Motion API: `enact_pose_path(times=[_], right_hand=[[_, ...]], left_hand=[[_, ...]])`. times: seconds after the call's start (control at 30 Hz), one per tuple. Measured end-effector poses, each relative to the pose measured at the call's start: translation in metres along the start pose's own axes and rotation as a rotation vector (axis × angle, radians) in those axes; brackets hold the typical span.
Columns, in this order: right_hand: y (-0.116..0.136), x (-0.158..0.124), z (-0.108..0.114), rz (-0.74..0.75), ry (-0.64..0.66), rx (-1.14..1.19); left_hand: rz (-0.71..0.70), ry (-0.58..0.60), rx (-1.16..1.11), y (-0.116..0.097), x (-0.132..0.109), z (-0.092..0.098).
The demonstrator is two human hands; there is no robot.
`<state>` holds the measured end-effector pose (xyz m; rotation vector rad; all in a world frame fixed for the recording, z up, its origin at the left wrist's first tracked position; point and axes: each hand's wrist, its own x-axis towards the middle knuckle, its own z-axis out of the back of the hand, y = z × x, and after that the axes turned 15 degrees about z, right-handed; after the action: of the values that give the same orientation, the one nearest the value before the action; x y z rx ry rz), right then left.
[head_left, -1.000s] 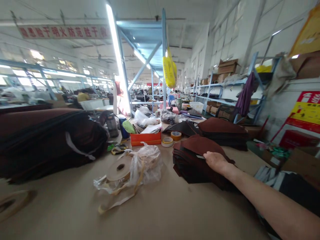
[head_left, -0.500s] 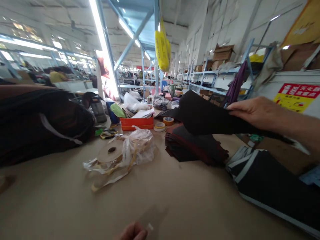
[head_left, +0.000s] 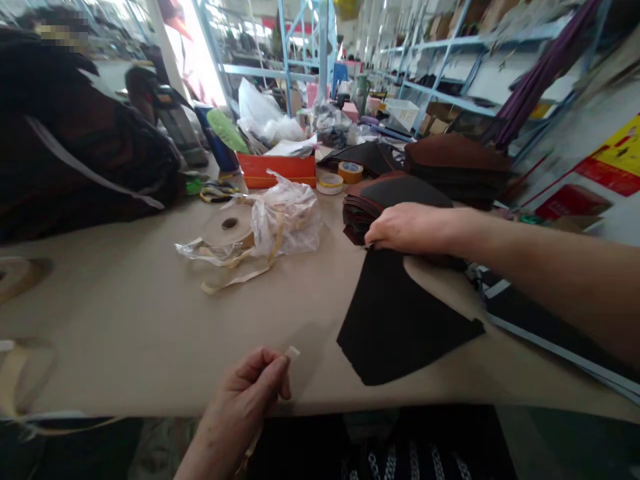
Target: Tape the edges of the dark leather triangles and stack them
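Observation:
My right hand (head_left: 410, 227) is closed on the upper edge of a black fabric piece (head_left: 395, 327), which lies on the brown tabletop with a curved cut-out on its right side. Behind that hand sits a stack of dark and reddish-brown fabric pieces (head_left: 415, 190), partly hidden by the wrist. Near the front table edge my left hand (head_left: 250, 390) pinches a strip of whitish tape (head_left: 293, 352) between thumb and finger. Only the strip's short end sticks out past the fingertips. A bit of tan strip shows below the left wrist.
A tape roll (head_left: 215, 230) lies beside a clear plastic bag (head_left: 295, 213). Another tape roll (head_left: 17, 277) is at far left. Behind stand an orange box (head_left: 275, 173), scissors (head_left: 219, 192) and two small tape rolls. A dark cloth bundle (head_left: 85, 147) fills the left; white-edged dark panels (head_left: 550, 327) lie right.
My right hand has brought the black fabric piece down and left from the air onto the table. The view has tilted downward, showing more of my left hand, which still pinches the tape.

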<state>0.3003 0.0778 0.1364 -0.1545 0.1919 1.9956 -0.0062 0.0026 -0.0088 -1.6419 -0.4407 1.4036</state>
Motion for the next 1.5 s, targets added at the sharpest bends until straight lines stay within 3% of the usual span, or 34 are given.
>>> enact_pose_path(times=[0.13,0.27,0.37,0.5,0.63,0.9,1.1,1.27,1.37,1.5], right_hand=[[0.008,0.035,-0.056,0.046,0.052,-0.111],[0.026,0.013,-0.077,0.041,-0.211,-0.040],[0.049,-0.027,-0.095,0.075,-0.343,0.402],[0.078,-0.077,-0.125,-0.020,-0.292,1.054],[0.089,-0.097,-0.144,-0.194,-0.303,1.323],[0.088,-0.099,-0.158,-0.125,-0.325,1.237],[0.090,-0.104,-0.170,-0.091,-0.330,1.262],[0.091,-0.113,-0.170,-0.126,-0.369,1.235],[0.070,-0.130,-0.170,-0.210,-0.443,1.188],[0.013,-0.174,-0.181,-0.427,-0.563,1.029]], left_hand=[[-0.030,0.035,0.116,-0.001,-0.003,-0.006],[-0.150,0.036,0.264,-0.011,-0.007,-0.026],[-0.202,0.054,0.339,-0.018,-0.008,-0.047],[-0.221,0.066,0.449,-0.021,-0.007,-0.069],[-0.266,0.076,0.548,-0.017,-0.004,-0.080],[-0.276,0.070,0.597,-0.015,-0.003,-0.093],[-0.179,0.272,0.588,-0.022,-0.002,-0.101],[-0.123,0.245,0.713,-0.023,0.000,-0.106],[-0.095,0.237,0.804,-0.023,0.005,-0.101],[-0.073,0.205,0.901,-0.021,0.018,-0.082]])
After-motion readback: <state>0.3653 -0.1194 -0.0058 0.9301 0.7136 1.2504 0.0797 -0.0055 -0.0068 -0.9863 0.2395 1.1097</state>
